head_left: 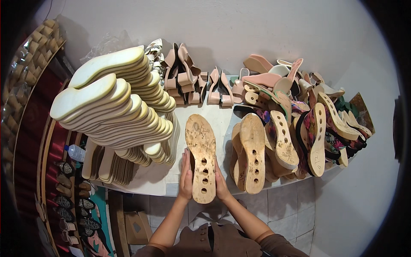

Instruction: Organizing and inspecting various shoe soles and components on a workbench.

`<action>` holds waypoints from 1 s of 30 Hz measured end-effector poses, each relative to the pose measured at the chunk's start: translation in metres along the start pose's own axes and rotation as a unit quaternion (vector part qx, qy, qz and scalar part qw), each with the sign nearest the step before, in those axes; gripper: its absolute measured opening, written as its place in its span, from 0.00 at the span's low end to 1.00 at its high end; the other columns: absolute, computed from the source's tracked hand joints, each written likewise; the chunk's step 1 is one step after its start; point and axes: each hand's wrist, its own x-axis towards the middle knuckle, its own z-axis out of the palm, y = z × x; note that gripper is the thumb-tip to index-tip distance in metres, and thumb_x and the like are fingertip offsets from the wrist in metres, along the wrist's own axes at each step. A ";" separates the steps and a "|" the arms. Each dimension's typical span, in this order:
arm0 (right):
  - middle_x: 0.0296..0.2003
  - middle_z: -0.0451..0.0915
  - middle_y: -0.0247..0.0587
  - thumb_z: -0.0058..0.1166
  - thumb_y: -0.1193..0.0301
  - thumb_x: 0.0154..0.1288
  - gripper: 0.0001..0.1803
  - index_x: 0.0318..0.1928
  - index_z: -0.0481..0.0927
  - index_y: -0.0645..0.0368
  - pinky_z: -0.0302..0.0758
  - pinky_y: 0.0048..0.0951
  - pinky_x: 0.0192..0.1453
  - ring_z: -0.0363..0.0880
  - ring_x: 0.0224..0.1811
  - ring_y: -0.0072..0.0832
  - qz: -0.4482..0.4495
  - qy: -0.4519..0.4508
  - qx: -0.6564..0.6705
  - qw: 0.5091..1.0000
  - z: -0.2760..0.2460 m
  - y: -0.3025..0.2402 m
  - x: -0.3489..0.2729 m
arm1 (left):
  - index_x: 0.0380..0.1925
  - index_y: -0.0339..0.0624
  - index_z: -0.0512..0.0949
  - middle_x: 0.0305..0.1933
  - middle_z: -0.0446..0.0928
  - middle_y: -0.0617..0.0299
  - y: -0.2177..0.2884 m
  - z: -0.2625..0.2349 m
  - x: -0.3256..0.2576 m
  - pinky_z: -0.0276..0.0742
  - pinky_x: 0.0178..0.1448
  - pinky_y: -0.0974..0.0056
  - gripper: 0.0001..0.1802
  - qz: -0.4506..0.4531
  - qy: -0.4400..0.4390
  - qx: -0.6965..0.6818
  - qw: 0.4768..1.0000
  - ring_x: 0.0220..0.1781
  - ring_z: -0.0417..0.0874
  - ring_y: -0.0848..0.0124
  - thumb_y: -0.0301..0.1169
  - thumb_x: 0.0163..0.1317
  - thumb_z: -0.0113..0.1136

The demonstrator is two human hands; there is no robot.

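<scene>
Between my two palms is a wooden shoe sole (199, 145) with a column of round holes through its narrower part and a handwritten mark near the wide end. My left hand (186, 177) presses its left side, fingers straight and close together. On the opposite side my right hand (221, 184) grips the edge, its fingers mostly hidden behind the wood. The sole is upright over the table's front edge, wide end away from me. Just right of it stand similar wooden soles (252, 150), also with holes.
Tall stacks of white insoles (100, 100) fill the table's left side. Pinkish sandals (184, 75) line the back. Wooden soles and floral sandals (317, 137) crowd the right. A water bottle (76, 152) and shelves of shoes (65, 202) are at left. Below is a cardboard box (138, 227).
</scene>
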 end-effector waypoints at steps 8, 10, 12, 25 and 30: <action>0.68 0.40 0.51 0.21 0.53 0.67 0.36 0.66 0.45 0.67 0.28 0.38 0.71 0.26 0.71 0.45 -0.026 -0.003 -0.028 0.999 0.009 -0.008 0.004 | 0.65 0.30 0.41 0.70 0.42 0.48 0.008 0.001 0.003 0.38 0.71 0.63 0.35 0.043 -0.030 0.046 0.998 0.72 0.42 0.61 0.39 0.62 0.34; 0.68 0.40 0.51 0.20 0.53 0.67 0.35 0.66 0.45 0.67 0.28 0.38 0.71 0.27 0.71 0.46 -0.030 -0.013 -0.061 0.998 0.007 -0.011 0.007 | 0.65 0.29 0.41 0.70 0.42 0.48 0.010 0.001 0.003 0.37 0.71 0.63 0.35 0.051 -0.038 0.058 0.996 0.72 0.41 0.61 0.39 0.62 0.34; 0.68 0.40 0.51 0.21 0.53 0.67 0.35 0.66 0.44 0.67 0.28 0.38 0.71 0.27 0.71 0.45 -0.030 -0.019 -0.104 0.994 0.004 -0.010 0.008 | 0.65 0.29 0.42 0.70 0.42 0.47 0.012 0.001 0.004 0.36 0.71 0.62 0.35 0.060 -0.046 0.070 0.995 0.72 0.41 0.60 0.39 0.62 0.34; 0.68 0.40 0.51 0.23 0.54 0.68 0.35 0.66 0.42 0.67 0.34 0.32 0.71 0.35 0.72 0.39 -0.030 -0.007 -0.094 0.995 0.003 -0.013 0.005 | 0.65 0.28 0.41 0.70 0.43 0.48 0.033 0.005 -0.002 0.39 0.71 0.64 0.36 0.032 -0.067 -0.046 0.996 0.72 0.44 0.63 0.40 0.63 0.35; 0.68 0.40 0.51 0.23 0.54 0.69 0.35 0.66 0.43 0.68 0.34 0.31 0.71 0.36 0.71 0.38 -0.017 -0.012 -0.085 0.996 0.005 -0.011 0.002 | 0.65 0.28 0.41 0.70 0.43 0.49 0.017 -0.001 -0.005 0.40 0.71 0.64 0.36 0.043 -0.072 -0.052 0.995 0.72 0.44 0.63 0.43 0.64 0.33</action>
